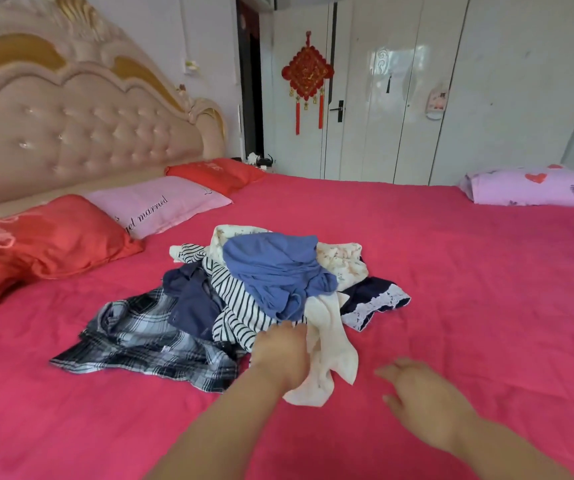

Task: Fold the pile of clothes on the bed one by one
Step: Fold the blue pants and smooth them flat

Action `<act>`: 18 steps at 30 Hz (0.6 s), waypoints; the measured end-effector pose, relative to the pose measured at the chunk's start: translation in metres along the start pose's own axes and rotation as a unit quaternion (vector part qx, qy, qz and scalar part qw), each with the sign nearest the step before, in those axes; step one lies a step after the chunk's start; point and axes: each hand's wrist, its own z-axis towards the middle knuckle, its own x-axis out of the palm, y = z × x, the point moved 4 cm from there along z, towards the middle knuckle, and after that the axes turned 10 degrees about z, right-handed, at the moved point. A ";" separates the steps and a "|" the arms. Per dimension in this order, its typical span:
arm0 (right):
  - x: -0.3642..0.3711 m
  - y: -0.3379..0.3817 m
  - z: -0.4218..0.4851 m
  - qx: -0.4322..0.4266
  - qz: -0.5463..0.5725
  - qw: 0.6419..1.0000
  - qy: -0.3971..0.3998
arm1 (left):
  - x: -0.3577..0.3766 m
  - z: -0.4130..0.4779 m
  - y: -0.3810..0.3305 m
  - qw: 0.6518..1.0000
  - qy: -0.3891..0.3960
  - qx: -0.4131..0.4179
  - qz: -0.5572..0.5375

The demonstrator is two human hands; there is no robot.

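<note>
A: While the left hand [280, 355] is at the pile of clothes [261, 299], what has it got?

B: A cream garment [328, 341] at the pile's near edge. Its fingers are curled into the cloth, gripping it.

A: And the right hand [424, 407]?

B: It is over the pink bedspread [486, 289], just beside that cream cloth, with fingers straight and spread, holding nothing.

A: Where does the pile lie?

B: Mid-bed. A blue top [271, 261] sits uppermost over a striped shirt [235, 303]. A plaid shirt [140, 337] spreads out left, and a navy lace-trimmed piece [375, 299] lies to the right.
</note>
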 end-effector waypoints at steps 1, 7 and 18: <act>0.001 0.002 0.012 -0.015 0.000 1.000 -0.001 | 0.003 0.012 0.012 1.000 -0.007 -0.015 -0.004; 0.008 -0.010 0.074 -0.045 0.008 0.999 -0.002 | 0.031 0.083 0.048 0.997 -0.021 -0.062 -0.034; 0.009 -0.037 0.095 -0.017 0.111 0.992 -0.053 | 0.027 0.091 0.007 0.962 -0.153 -0.051 -0.220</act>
